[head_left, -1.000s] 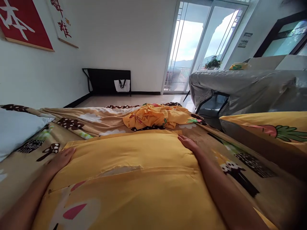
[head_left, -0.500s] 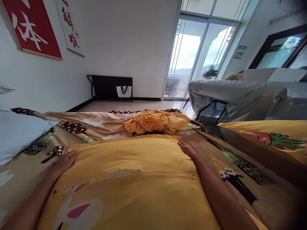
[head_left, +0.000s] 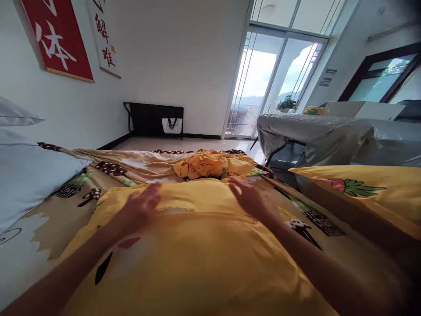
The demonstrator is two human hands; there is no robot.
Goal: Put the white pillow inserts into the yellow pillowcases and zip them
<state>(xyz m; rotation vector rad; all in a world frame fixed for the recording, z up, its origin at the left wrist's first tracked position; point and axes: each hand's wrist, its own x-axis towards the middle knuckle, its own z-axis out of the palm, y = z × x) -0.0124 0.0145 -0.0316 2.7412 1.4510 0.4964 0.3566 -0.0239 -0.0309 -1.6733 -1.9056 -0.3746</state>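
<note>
A yellow pillow in a printed pillowcase (head_left: pixel 197 250) lies flat in front of me, a slit-like opening with a whitish edge running across its upper part. My left hand (head_left: pixel 143 206), blurred by motion, is over the pillow's upper left part, its fingers stretched out and holding nothing. At the upper right edge, my right hand (head_left: pixel 246 197) is open with fingers apart. Whether either palm touches the fabric I cannot tell. Beyond the pillow lies a crumpled yellow cloth (head_left: pixel 210 164).
A patterned tan blanket (head_left: pixel 263 193) covers the bed. White pillows (head_left: pixel 39 171) lie at the left, and another yellow pillow (head_left: pixel 388 184) at the right. A plastic-covered table (head_left: pixel 315 127) stands behind it. Against the far wall is a black folded item with a white bag (head_left: pixel 172 126).
Both hands have left the pillow's sides and moved inward over it, my left hand farther and with blur. The view has shifted slightly.
</note>
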